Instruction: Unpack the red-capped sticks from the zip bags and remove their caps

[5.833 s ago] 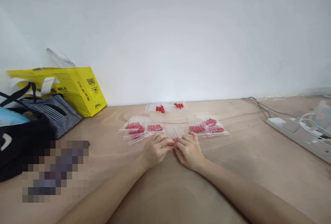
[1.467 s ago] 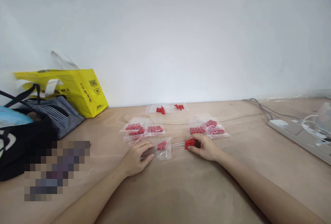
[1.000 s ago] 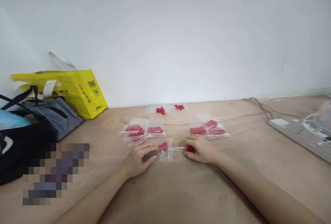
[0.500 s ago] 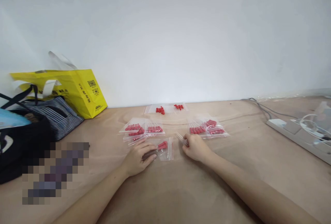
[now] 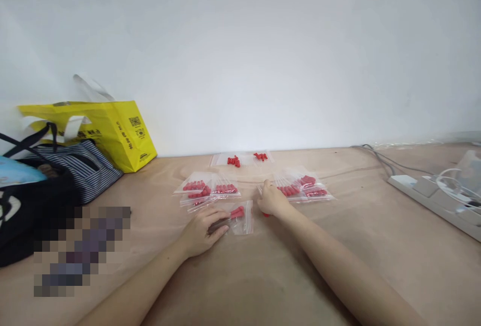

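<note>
Looking at a front bag [image 5: 242,224], clear plastic, lying flat on a wood tabletop [image 5: 240,286] with its zip strip at the right end. Can see a few red ends [image 5: 237,212] inside it, right by the fingertips of the left hand [image 5: 205,230]. Got that hand resting over the left end of the front bag, fingers loosely curved, thumb set well apart, so roughly half spread over the plastic. Can't tell how hard it's pressing.

Just right of the front bag and a bit farther back, seeing the right hand [image 5: 271,199], fingers bent down and bunched close around some red-tipped sticks [image 5: 266,214]. Only getting a bit of red peeking out under the palm, plus pale tips past the fingers, so couldn't count them.

Behind and left of the front bag: overlapping packed bags [image 5: 225,189]. Behind and right of it: a second cluster [image 5: 307,181], just beside the right hand. Farther straight back from it: two rear bags [image 5: 246,159]. Way left of it: a yellow shopping bag [image 5: 137,155] and a striped pouch [image 5: 93,178]. Way right of it: a power strip [image 5: 417,193].
</note>
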{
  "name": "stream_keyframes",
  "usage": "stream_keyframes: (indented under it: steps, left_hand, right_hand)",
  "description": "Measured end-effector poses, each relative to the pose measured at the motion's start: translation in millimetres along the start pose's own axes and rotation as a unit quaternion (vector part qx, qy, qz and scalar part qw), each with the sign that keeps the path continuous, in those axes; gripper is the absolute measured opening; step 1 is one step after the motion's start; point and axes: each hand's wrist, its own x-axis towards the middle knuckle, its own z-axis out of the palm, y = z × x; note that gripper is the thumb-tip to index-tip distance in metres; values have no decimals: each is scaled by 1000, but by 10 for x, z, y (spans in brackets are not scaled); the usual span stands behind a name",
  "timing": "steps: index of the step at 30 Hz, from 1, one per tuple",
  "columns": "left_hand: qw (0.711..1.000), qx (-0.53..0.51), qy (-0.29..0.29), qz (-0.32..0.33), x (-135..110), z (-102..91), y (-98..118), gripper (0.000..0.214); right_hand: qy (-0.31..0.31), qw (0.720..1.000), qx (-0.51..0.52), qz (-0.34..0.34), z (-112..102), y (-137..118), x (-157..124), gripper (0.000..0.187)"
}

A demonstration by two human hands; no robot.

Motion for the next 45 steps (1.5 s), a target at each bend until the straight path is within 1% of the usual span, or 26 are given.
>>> stream_keyframes:
  steps: [3,6,10,12,15,17,19,22,25,27,30,34,37,41,45]
  left_hand:
    - [1000,-1,1,-2,-6,2,-1,24]
    - [1000,4,0,0,-1,-7,15,23]
    - [1000,12,7,1,10,-12,31,23]
    - [1000,10,7,4,16,-9,32,23]
    - [1000,6,4,12,34,-3,39,22]
    - [1000,4,3,18,46,3,51,22]
    - [1000,1,2,23,53,11,65,21]
    - [1000,-5,-3,20,47,21,80,21]
    - [1000,-15,-10,-1,30,26,85,21]
    - [1000,-22,-15,-10,23,27,88,22]
    - [999,-23,-18,-13,25,29,96,25]
    - [1000,-1,-11,-23,36,37,96,25]
    - [1000,15,-10,-21,34,46,77,25]
    - [1000,19,-6,-21,20,60,49,25]
    - [1000,18,-2,-20,22,54,56,25]
  right_hand:
    - [3,999,8,37,-55,-42,-18,30]
    - [5,999,25,36,-179,-15,-45,29]
    - [14,998,51,19,-320,133,-160,26]
    - [43,996,74,-26,-314,215,-257,23]
    - [98,980,93,-144,-208,284,-412,13]
    - [108,968,81,-212,-118,278,-491,11]
    - [108,962,61,-241,-48,236,-536,10]
    - [98,964,33,-245,4,141,-551,12]
    - [92,963,21,-253,17,44,-539,17]
    - [85,960,10,-268,19,-12,-524,21]
    - [60,955,-23,-290,24,-78,-485,19]
    - [41,956,-54,-284,37,-127,-415,24]
    - [32,959,-44,-278,41,-141,-386,28]
    - [30,962,-21,-272,31,-153,-402,22]
    - [35,949,41,-312,29,-135,-459,12]
